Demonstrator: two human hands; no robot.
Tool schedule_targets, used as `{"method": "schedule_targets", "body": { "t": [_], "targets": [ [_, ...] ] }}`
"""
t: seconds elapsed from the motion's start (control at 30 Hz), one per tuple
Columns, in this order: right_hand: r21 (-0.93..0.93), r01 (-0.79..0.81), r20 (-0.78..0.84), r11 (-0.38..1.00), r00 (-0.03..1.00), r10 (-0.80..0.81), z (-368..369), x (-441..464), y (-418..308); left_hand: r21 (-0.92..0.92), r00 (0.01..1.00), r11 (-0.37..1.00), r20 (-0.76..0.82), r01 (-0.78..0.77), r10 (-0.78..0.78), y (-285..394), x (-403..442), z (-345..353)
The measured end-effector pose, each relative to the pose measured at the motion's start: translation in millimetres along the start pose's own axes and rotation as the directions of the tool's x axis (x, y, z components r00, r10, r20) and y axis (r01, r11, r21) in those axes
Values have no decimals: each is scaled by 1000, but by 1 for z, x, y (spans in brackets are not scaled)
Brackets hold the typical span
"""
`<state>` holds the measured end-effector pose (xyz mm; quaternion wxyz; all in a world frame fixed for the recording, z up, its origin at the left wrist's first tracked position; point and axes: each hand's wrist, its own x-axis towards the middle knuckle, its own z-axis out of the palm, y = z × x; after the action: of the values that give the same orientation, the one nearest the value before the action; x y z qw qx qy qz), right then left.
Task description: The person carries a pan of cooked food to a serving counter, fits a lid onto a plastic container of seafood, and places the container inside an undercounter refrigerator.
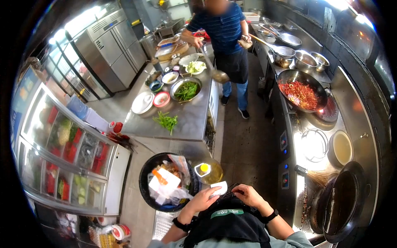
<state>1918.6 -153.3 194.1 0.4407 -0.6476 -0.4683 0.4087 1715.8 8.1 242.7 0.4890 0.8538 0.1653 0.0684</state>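
Observation:
My left hand (203,201) is at my waist, its fingers closed around a small white block-like object (219,189) whose kind I cannot make out. Across from it, my right hand (248,195) has curled fingers close to dark material at the front of my black apron (231,225). Whatever those fingertips pinch, if anything, is too dark to name. Just beyond my left hand, an oil jug (213,173) with a yellow cap stands on the floor. Beside it is a black waste bin (145,182) full of plastic bags and scraps.
Ahead, a person (219,37) holds a ladle (220,76) by the steel counter (186,124), which bears leafy greens (166,120) and bowls. Along the right stove are a wok of red chillies (300,93), a pot (342,148) and a tilted wok (345,202). Left stands a display fridge (118,182).

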Motion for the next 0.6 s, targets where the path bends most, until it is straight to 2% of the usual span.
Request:
{"method": "schedule_targets", "body": {
  "t": [0.27,0.33,0.47,0.53,0.6],
  "targets": [
    [-7,29,-14,1000,999,-29,0,-1,1,9,1000,1000,3,-8,8,1,1,2],
    [2,27,-16,1000,1000,-26,0,-3,0,14,999,999,12,48,-48,2,0,2],
    [-87,26,-3,996,1000,-26,0,-2,-1,19,999,999,4,-38,38,-3,0,4],
    [-130,138,0,982,990,-140,4,-1,14,19,999,1000,-40,-22,22,-3,0,7],
    [-120,158,-1,980,987,-159,4,-4,14,30,999,999,-27,25,-24,-3,1,9]
  ]
}}
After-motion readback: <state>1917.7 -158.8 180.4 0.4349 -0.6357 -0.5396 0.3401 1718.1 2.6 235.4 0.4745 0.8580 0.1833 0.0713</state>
